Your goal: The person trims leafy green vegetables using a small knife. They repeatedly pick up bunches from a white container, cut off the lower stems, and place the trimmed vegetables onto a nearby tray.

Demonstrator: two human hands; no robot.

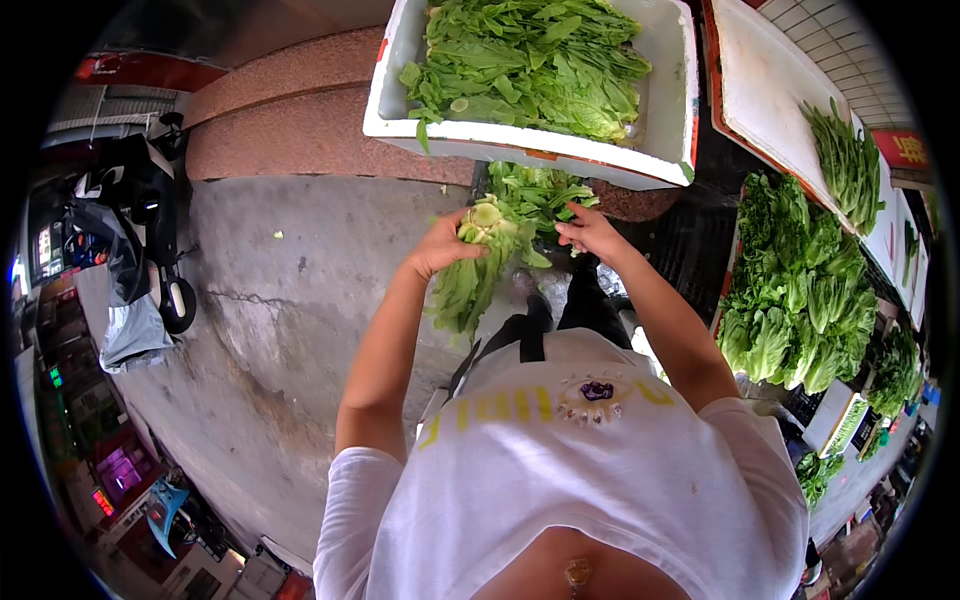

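My left hand [448, 246] grips a head of leafy lettuce [480, 277] near its pale cut stem end, which faces up while the leaves hang down. To its right, my right hand [589, 231] is beside more loose green leaves [536, 187], its thumb and fingers slightly bent. Whether those fingers pinch a leaf cannot be told. Just beyond both hands stands a white foam box [517, 136] holding a pile of long-leaved lettuce [532, 67]. Part of the leaves below the box is hidden by its near wall.
Stone steps [285, 135] lie at the upper left, above a concrete floor [285, 315]. On the right are stacked lettuces [802, 285] and a white foam board [780, 90] bearing leafy greens [847, 169]. A parked scooter [161, 247] stands at far left.
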